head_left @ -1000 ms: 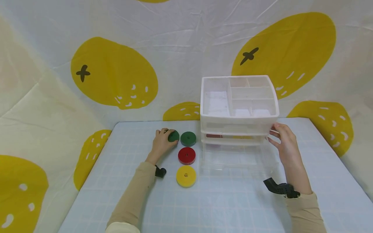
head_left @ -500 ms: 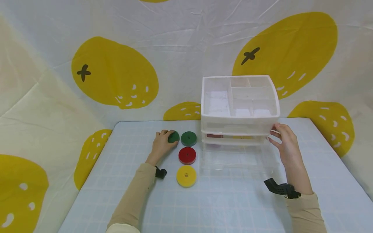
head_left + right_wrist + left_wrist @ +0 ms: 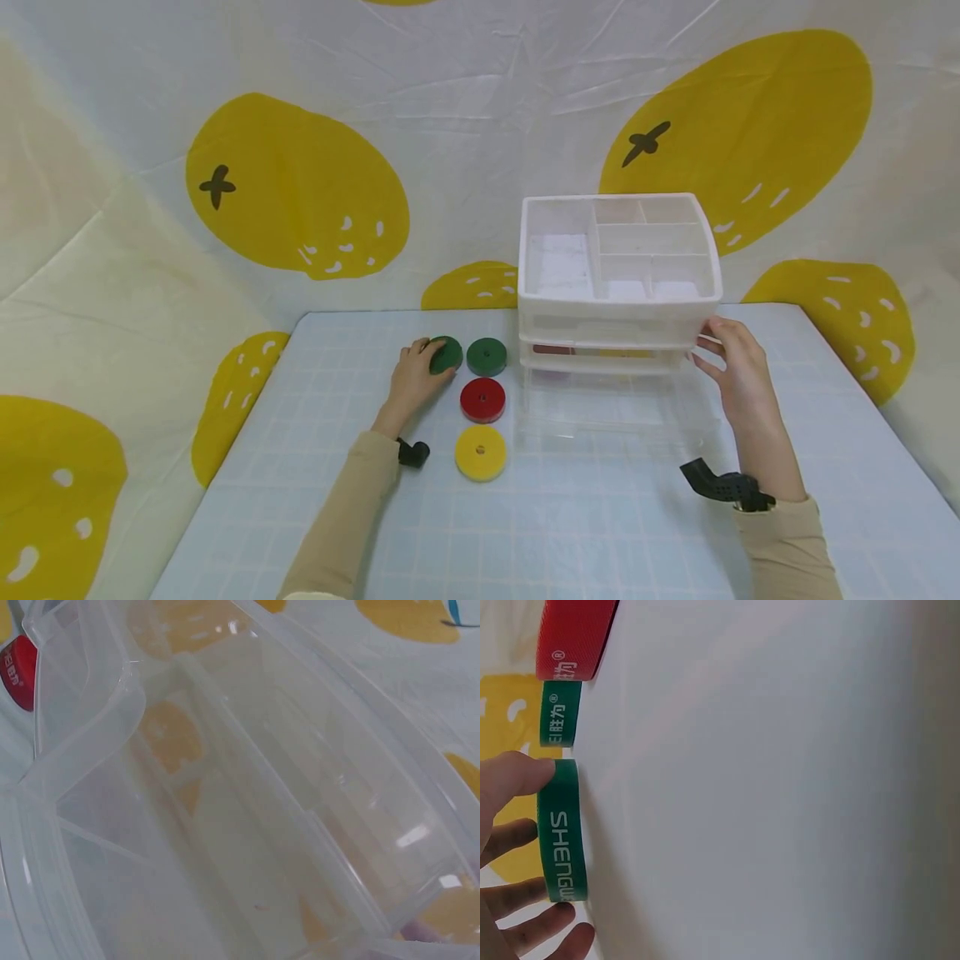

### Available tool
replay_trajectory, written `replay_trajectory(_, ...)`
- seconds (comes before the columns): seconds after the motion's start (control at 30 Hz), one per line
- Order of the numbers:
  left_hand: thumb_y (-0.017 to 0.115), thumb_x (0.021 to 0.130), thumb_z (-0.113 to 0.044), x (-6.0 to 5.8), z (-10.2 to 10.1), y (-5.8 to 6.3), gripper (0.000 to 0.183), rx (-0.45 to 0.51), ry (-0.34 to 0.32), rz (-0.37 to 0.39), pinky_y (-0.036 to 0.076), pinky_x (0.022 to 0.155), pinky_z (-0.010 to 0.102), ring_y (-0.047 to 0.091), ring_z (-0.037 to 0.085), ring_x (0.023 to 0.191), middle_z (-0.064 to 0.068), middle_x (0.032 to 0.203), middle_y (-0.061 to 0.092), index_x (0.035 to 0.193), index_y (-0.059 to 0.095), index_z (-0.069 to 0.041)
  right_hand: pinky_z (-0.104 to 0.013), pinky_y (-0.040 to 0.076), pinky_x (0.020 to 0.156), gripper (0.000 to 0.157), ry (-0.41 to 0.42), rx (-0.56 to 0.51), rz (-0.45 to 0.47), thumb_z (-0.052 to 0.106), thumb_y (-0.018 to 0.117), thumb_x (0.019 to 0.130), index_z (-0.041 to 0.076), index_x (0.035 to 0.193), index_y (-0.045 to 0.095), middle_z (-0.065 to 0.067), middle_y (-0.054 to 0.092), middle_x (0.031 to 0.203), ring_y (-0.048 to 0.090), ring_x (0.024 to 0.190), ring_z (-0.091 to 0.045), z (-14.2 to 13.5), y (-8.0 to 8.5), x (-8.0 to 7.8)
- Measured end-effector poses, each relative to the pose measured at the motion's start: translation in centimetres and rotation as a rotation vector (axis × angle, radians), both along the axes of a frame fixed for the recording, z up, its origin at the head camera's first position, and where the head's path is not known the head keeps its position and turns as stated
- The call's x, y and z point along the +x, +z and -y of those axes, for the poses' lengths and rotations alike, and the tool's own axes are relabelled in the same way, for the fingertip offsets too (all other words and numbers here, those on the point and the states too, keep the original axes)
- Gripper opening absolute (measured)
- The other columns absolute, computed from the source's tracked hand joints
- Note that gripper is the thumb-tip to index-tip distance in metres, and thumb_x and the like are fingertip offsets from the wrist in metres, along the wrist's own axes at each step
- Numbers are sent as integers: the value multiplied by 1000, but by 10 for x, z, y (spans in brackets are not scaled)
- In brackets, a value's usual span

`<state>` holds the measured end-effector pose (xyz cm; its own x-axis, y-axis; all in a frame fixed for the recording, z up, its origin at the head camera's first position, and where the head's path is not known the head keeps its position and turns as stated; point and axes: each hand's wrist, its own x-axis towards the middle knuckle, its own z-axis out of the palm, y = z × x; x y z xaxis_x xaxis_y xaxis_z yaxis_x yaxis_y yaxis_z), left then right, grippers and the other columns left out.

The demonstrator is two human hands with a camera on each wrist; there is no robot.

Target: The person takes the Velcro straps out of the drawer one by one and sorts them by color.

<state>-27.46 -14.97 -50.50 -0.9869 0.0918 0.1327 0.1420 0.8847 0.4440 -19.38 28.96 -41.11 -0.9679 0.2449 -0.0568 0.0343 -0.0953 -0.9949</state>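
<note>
On the table's left half lie two green tape rolls, the left one (image 3: 447, 356) and the right one (image 3: 487, 357), with a red tape roll (image 3: 482, 400) and a yellow tape roll (image 3: 481, 452) nearer me. My left hand (image 3: 415, 379) is loosely around the left green roll, its thumb at one edge and its fingers spread near the other. My right hand (image 3: 738, 367) touches the right side of the white drawer unit (image 3: 618, 312) with relaxed fingers. A clear lower drawer (image 3: 592, 400) is pulled out. In the right wrist view that hand is almost wholly hidden behind clear plastic (image 3: 247, 802).
The drawer unit's top tray (image 3: 558, 250) has several compartments. Red (image 3: 552, 349) and yellow (image 3: 622, 353) patches show through the gap below its upper drawer front. A patterned cloth (image 3: 465, 167) hangs behind the table (image 3: 420, 533).
My left hand has loosened and drawn back slightly to the left from the left green tape roll, so more of that roll shows. The right hand and drawer unit look unmoved.
</note>
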Motion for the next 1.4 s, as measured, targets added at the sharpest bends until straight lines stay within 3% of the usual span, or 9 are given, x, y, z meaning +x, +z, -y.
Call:
replay_trajectory(0.27, 67, 88, -27, 17, 3, 4, 46, -2, 15, -15, 48, 97, 50, 47, 36, 119, 19, 139, 49, 130, 59, -10, -62, 17, 115, 28, -2, 20, 3, 49, 51, 95, 28, 114, 48, 16, 46, 113, 43, 107, -6, 0, 0, 0)
replay_trajectory(0.57, 65, 90, -25, 45, 1, 11, 40, 71, 10, -45, 48, 97, 51, 48, 34, 121, 16, 136, 53, 128, 61, -12, -62, 18, 115, 28, 0, 23, 6, 48, 51, 95, 29, 115, 48, 16, 46, 113, 43, 108, -7, 0, 0, 2)
replay_trajectory(0.9, 64, 91, -27, 76, -21, 17, 37, 156, 5, -33, 49, 99, 46, 51, 25, 121, 5, 131, 57, 127, 61, -19, -62, 16, 115, 28, 4, 17, -3, 48, 51, 95, 29, 115, 48, 17, 46, 114, 43, 108, -6, 1, 1, 1)
replay_trajectory(1.23, 66, 90, -24, 108, -52, 22, 32, 230, -109, -24, 55, 91, 37, 58, 17, 108, -2, 121, 64, 122, 64, -22, -62, 16, 116, 28, -7, 8, -2, 48, 52, 95, 28, 115, 48, 16, 46, 114, 43, 109, -7, 2, 1, 0)
replay_trajectory(1.4, 64, 91, -22, 119, -63, 19, 30, 291, -177, 21, 54, 91, 33, 59, 13, 103, -3, 115, 65, 121, 65, -20, -62, 15, 116, 28, -4, 5, -3, 47, 51, 95, 28, 115, 48, 16, 46, 114, 43, 108, -7, 2, 1, 1)
